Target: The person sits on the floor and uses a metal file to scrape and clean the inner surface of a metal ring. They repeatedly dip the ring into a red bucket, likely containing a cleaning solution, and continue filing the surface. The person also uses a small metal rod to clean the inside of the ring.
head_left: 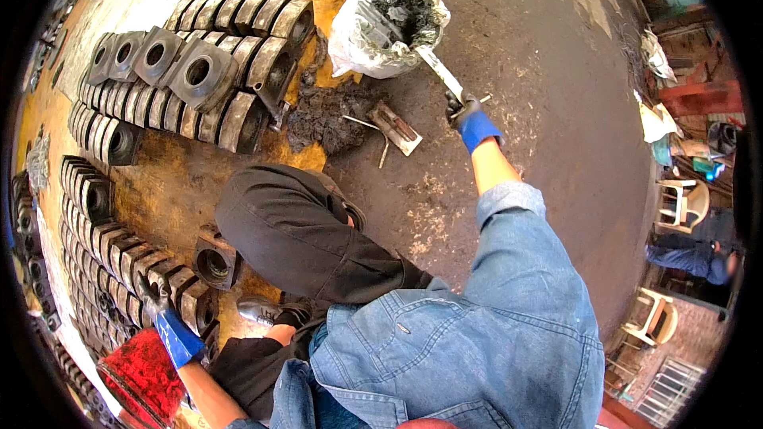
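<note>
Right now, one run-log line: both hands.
right hand: gripping pale flat tool | tool end: at white-lined container | left hand: at metal blocks, contact unclear

Glossy paste [409,12], crinkled plastic liner [350,38], smooth-looking paddle [439,71], rough dull metal blocks [266,63], matt denim jacket [493,342]

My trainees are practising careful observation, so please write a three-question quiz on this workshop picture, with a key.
1. The right hand holds: A, a hammer; B, a pale flat strip; C, a coiled hose.
2. True or false: the red container is nearer the left hand than the right hand.
3. Fill in the colour: the open white bag holds ____ material.

Key: 1. B. 2. True. 3. Black.
</note>
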A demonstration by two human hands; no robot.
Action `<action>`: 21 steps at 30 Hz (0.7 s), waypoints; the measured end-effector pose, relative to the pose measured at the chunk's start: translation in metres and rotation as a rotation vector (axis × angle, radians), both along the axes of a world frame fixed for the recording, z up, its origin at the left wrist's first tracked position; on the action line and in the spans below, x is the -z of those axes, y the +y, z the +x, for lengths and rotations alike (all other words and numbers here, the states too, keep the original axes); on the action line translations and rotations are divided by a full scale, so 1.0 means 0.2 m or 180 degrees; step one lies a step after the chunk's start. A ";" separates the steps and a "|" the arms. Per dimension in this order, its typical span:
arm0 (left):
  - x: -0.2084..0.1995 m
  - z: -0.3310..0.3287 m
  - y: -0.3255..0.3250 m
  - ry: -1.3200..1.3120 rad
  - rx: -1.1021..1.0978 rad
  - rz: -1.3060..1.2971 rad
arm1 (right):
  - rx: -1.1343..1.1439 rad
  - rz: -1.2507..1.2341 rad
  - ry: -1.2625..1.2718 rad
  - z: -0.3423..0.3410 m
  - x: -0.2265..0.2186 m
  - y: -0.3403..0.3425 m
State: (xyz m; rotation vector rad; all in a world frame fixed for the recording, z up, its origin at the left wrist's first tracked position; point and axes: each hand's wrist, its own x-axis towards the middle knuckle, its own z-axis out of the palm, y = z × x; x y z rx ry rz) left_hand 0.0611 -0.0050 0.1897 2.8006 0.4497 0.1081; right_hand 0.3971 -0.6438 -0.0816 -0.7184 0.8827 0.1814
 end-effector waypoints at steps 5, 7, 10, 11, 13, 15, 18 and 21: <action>0.00 -0.04 -0.01 0.0060 -0.0024 -0.0004 | 0.0174 -0.0089 -0.0180 -0.19 -0.01 -0.13; 0.01 -0.04 -0.02 0.0073 -0.0014 -0.0020 | 0.0140 -0.0215 -0.0528 -0.21 -0.01 -0.19; 0.01 -0.04 -0.01 0.0099 -0.0041 -0.0014 | -0.0137 -0.0347 -0.1142 -0.10 -0.14 -0.09; 0.01 -0.05 -0.01 0.0109 -0.0064 0.0005 | -0.0354 -0.0952 -0.1180 -0.05 -0.20 -0.02; 0.02 -0.04 -0.01 0.0123 -0.0069 -0.0003 | -0.0988 -0.2257 -0.1432 0.07 -0.27 0.08; 0.02 -0.02 -0.01 0.0134 -0.0060 -0.0011 | -0.1155 -0.4321 -0.2247 0.17 -0.22 0.11; 0.03 -0.02 -0.02 0.0146 -0.0102 0.0004 | -0.2320 -0.7113 -0.2315 0.28 -0.23 0.21; 0.04 -0.01 -0.02 0.0109 -0.0103 -0.0027 | -0.3478 -0.8215 -0.1379 0.32 -0.15 0.17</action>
